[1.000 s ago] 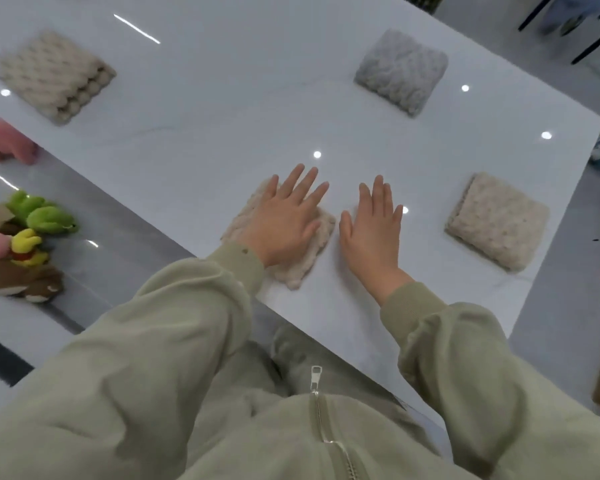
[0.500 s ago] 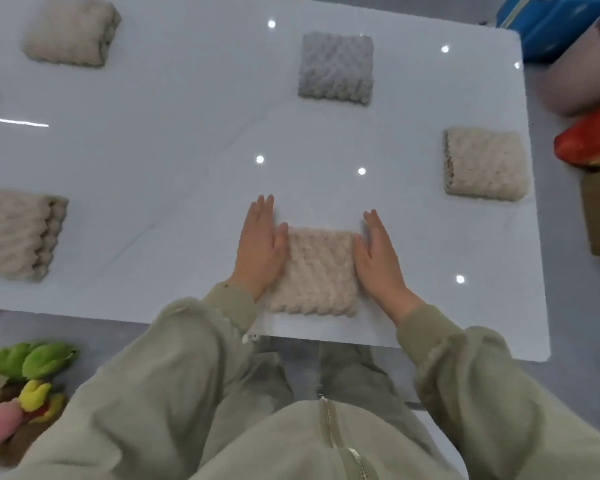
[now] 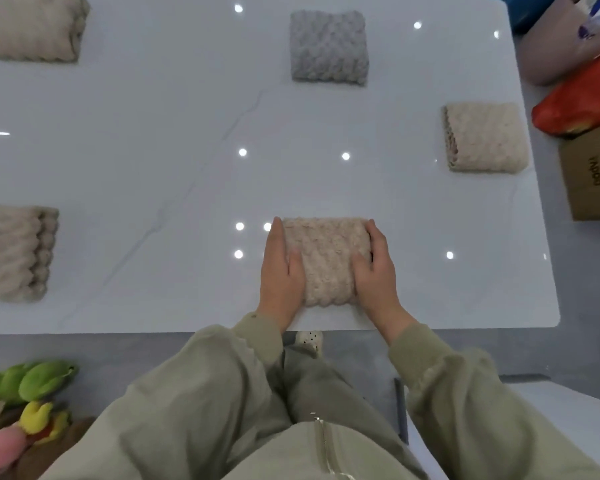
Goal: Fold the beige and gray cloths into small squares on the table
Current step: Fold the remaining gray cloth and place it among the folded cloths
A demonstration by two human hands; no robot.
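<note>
The left hand [image 3: 279, 271] lies flat against the left side of a folded beige cloth [image 3: 326, 261]. Its fingers are straight and close together, and its thumb rests on top. The right hand [image 3: 376, 271] presses the right side the same way, thumb on top too. Its fingers bend a little, and I cannot tell if the tips go under the cloth. The cloth is a thick little square between both hands, near the close edge of the white table [image 3: 153, 150]. The hands hide its two sides.

Further back lies a folded gray cloth [image 3: 328, 46]. A right cloth [image 3: 485, 138], beige and folded, sits near the table's right edge. The near left cloth [image 3: 14, 252] and the far left cloth [image 3: 32, 27] are beige too, and the picture edge cuts both off.

On the floor at the left are soft toys [image 3: 32, 379], blurry and partly cut off. At the right are a brown box [image 3: 593, 178] and a red bag [image 3: 579, 98], cut off as well.
</note>
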